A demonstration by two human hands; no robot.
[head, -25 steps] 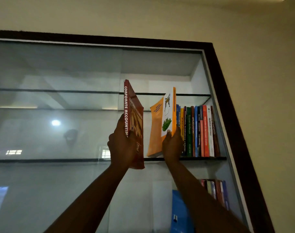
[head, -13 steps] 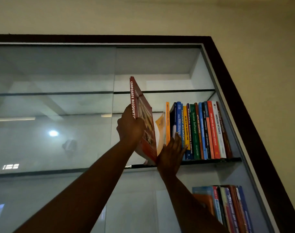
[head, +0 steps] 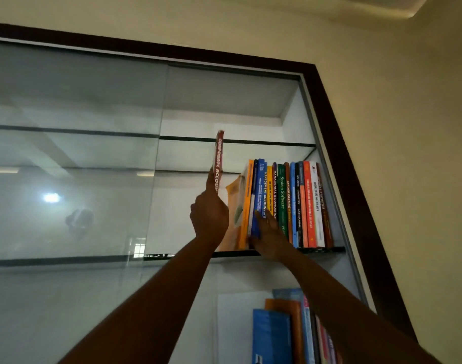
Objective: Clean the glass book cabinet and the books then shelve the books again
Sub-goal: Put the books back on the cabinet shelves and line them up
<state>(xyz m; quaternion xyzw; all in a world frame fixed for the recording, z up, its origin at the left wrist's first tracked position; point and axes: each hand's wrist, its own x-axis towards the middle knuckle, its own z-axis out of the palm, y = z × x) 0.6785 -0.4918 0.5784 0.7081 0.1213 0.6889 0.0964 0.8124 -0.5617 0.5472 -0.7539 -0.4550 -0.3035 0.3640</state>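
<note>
Cream plaster wall (head: 408, 127) is surrounding a recessed glass book cabinet (head: 343, 179), whose broad dark wooden frame is slanting away from us on the right. We are reaching up into its open right half. The left half is sitting behind a smooth sliding glass pane (head: 67, 179) that is throwing back pale reflections.

Our left grip (head: 210, 214) is clamping the lower spine of a thin red Corporate Accounting book (head: 219, 158), with the fingers curled round it and one finger lying up along the spine. The book is standing upright and edge-on to us above the middle glass shelf (head: 235, 254). Its top corner is crossing the dark edge of the upper glass shelf (head: 264, 142). We cannot tell whether its foot is touching the shelf.

Our right grip (head: 270, 237) is spreading flat with straight fingers, pressing on the glossy spines of the row of upright books (head: 303, 206) by the blue Management Accounting volume (head: 258, 190). A limp orange paperback (head: 234, 203) is leaning at the row's left end, just beside the red book, with a narrow wedge of room showing between their tops. Left of the red book, the shelf is running bare to the pane's edge. More books (head: 285, 334) are standing on the shelf below, partly hidden by our right forearm.
</note>
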